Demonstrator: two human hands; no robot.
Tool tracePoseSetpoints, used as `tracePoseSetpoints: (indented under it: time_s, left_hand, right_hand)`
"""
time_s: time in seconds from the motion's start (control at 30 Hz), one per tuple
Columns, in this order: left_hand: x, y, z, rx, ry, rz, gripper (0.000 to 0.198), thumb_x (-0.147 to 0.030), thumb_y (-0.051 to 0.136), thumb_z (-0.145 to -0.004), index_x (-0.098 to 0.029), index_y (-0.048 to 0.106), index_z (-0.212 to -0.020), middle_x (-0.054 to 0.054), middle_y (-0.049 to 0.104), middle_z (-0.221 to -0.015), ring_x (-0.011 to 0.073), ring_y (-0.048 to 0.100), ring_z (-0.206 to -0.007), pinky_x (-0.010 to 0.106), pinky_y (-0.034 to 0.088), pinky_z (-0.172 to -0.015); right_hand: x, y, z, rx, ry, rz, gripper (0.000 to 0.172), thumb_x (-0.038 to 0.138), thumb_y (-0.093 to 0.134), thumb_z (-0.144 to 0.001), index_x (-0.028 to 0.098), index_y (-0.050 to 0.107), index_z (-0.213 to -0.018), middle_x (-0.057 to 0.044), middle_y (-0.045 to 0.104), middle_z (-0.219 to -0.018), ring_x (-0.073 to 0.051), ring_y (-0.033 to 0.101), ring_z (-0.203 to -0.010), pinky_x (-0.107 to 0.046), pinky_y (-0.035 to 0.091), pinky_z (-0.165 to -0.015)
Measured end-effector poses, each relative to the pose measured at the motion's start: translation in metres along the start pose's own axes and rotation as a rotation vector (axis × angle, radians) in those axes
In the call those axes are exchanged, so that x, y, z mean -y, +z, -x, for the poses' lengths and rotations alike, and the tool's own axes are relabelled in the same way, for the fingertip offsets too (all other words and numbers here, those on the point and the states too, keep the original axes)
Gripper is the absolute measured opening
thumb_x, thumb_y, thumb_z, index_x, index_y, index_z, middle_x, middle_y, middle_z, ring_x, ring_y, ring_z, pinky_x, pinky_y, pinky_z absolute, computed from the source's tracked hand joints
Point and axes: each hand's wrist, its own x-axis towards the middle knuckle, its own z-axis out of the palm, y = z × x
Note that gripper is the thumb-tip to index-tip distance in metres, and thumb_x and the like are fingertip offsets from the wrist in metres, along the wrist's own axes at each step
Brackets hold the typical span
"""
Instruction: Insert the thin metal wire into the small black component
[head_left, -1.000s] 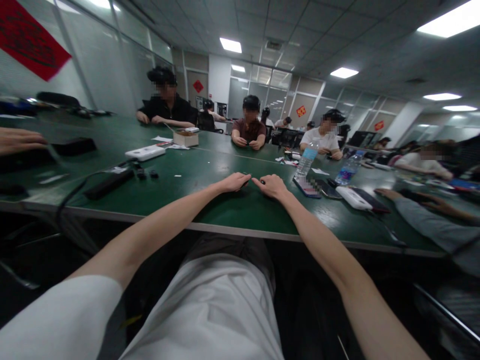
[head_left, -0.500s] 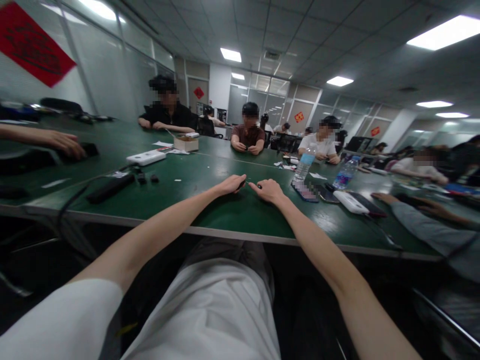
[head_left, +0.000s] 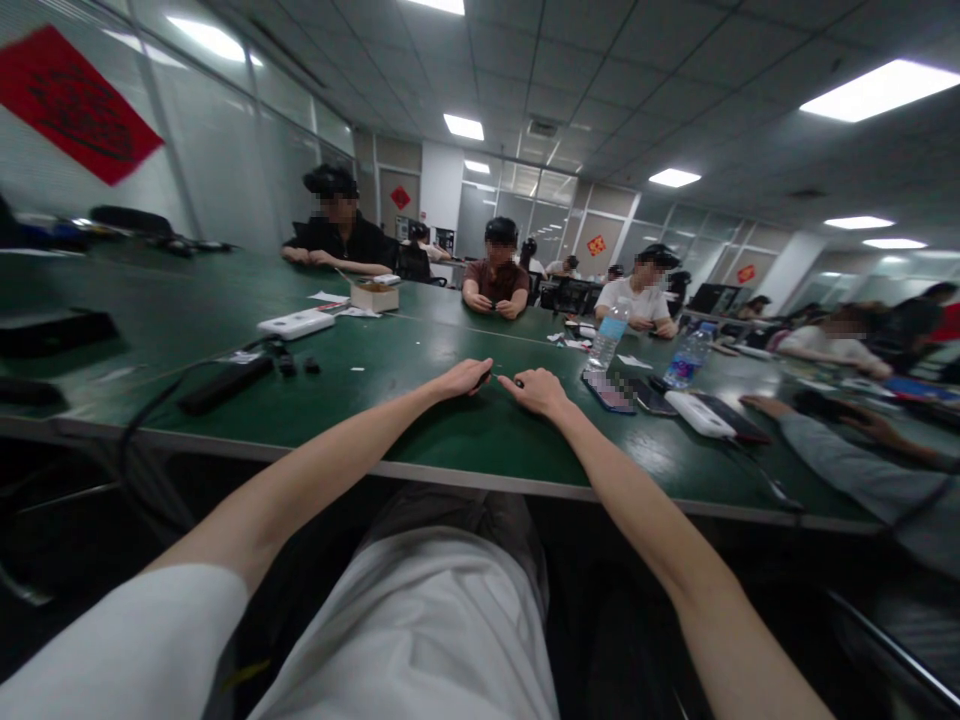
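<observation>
My left hand [head_left: 460, 379] rests on the green table [head_left: 480, 440], its fingers curled round a small black object [head_left: 484, 379] that shows only in part. A short gap to the right, my right hand [head_left: 541, 390] is also closed, thumb pointing left. Another small dark piece [head_left: 519, 383] peeks out between its fingers. Both objects are too small and too covered to name. Nearest to my right hand lies a phone [head_left: 609, 392], with a clear water bottle [head_left: 606, 340] standing just behind it.
On the left are a white power strip [head_left: 296, 323], a long black object [head_left: 225, 385] with a cable, and a small open box [head_left: 374, 296]. To the right stand a second bottle [head_left: 688, 358] and a white device [head_left: 699, 414]. A neighbour's grey sleeve [head_left: 840, 450] reaches in there. Several people sit around.
The other person's hand at the far left has gone out of view. The whole scene sits slightly lower in the picture, while both my hands stay nearly where they were.
</observation>
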Motion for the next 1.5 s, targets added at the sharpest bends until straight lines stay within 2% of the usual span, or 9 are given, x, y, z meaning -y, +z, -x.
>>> tracePoseSetpoints:
  time_s: [0.53, 0.8, 0.93, 1.5]
  left_hand:
    - [-0.001, 0.000, 0.000, 0.034, -0.012, 0.051, 0.054, -0.055, 0.027, -0.094, -0.017, 0.054, -0.068, -0.003, 0.043, -0.040, 0.0125, 0.040, -0.040, 0.026, 0.031, -0.047]
    - [0.004, 0.001, -0.001, 0.033, 0.001, 0.059, 0.056, -0.057, 0.026, -0.094, -0.017, 0.054, -0.067, -0.003, 0.044, -0.040, 0.0125, 0.040, -0.039, 0.026, 0.032, -0.048]
    - [0.005, 0.001, -0.002, 0.024, -0.001, 0.053, 0.057, -0.058, 0.026, -0.093, -0.017, 0.054, -0.066, -0.003, 0.044, -0.039, 0.0128, 0.041, -0.040, 0.026, 0.032, -0.049]
    - [0.014, 0.003, -0.009, 0.035, 0.027, 0.029, 0.057, -0.061, 0.027, -0.092, -0.018, 0.054, -0.065, -0.003, 0.044, -0.038, 0.0130, 0.041, -0.038, 0.027, 0.033, -0.049]
  right_hand:
    - [-0.001, 0.003, -0.001, -0.016, 0.002, 0.003, 0.080, 0.078, 0.016, -0.087, 0.023, 0.074, -0.095, -0.011, 0.072, -0.098, -0.026, 0.064, -0.096, -0.031, 0.046, -0.080]
    - [-0.003, 0.006, -0.002, 0.005, 0.006, -0.016, 0.077, 0.077, 0.019, -0.088, 0.023, 0.074, -0.095, -0.010, 0.071, -0.103, -0.026, 0.063, -0.099, -0.030, 0.044, -0.083]
    - [-0.001, 0.006, -0.002, 0.000, -0.035, -0.025, 0.075, 0.075, 0.021, -0.089, 0.023, 0.074, -0.094, -0.009, 0.072, -0.100, -0.025, 0.063, -0.099, -0.029, 0.044, -0.083]
    - [-0.004, 0.007, -0.002, -0.011, -0.008, -0.012, 0.076, 0.076, 0.020, -0.088, 0.024, 0.074, -0.093, -0.010, 0.072, -0.098, -0.025, 0.065, -0.095, -0.029, 0.045, -0.080]
